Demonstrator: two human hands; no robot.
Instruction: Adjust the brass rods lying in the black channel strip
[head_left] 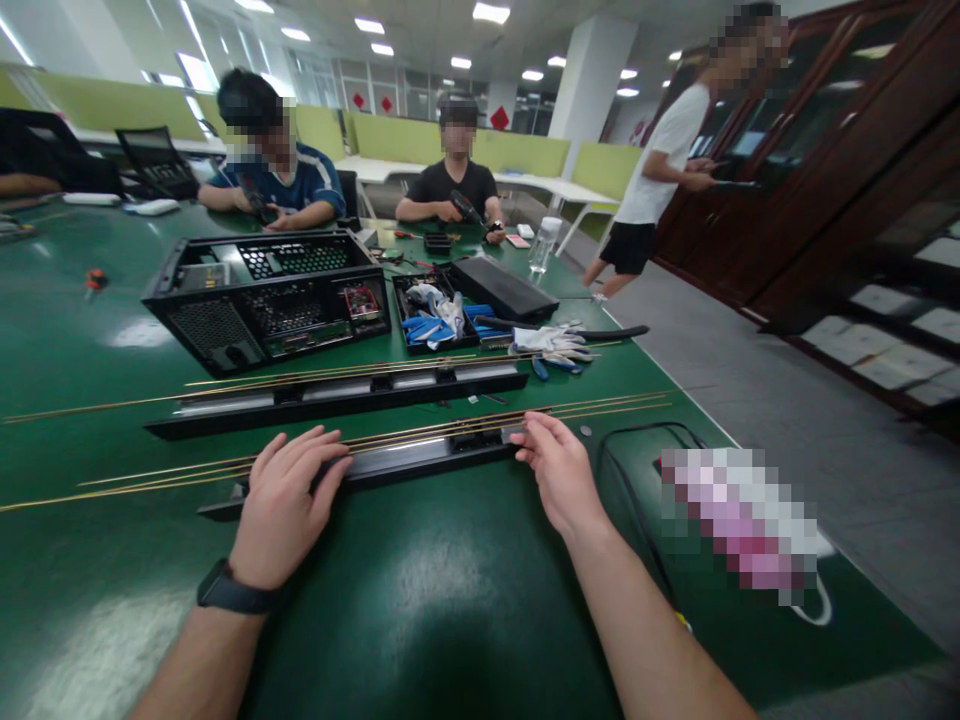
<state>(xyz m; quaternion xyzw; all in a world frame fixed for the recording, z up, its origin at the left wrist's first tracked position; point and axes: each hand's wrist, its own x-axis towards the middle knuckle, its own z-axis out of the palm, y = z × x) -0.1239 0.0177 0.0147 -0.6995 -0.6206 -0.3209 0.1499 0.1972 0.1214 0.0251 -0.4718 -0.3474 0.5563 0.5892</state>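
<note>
A long black channel [427,458] with a shiny grey inside lies crosswise on the green table. Thin brass-coloured rods [165,477] run along its far edge and stick out past both ends. My left hand [289,490], with a dark wristband, is wrapped over the channel's left part, fingers across the rods and thumb at the near side. At its right end my right hand [555,470] has bent fingers closed on the channel, fingertips touching the rods. A second black channel [337,400] with similar rods lies just beyond.
Behind stand an open computer case [270,300], a tray [427,345] with gloves, a flat black box [506,285] and a clear bottle [544,245]. White gloves [551,345] lie to the right. A black cable [630,480] runs beside my right arm. Two people sit opposite; another stands right.
</note>
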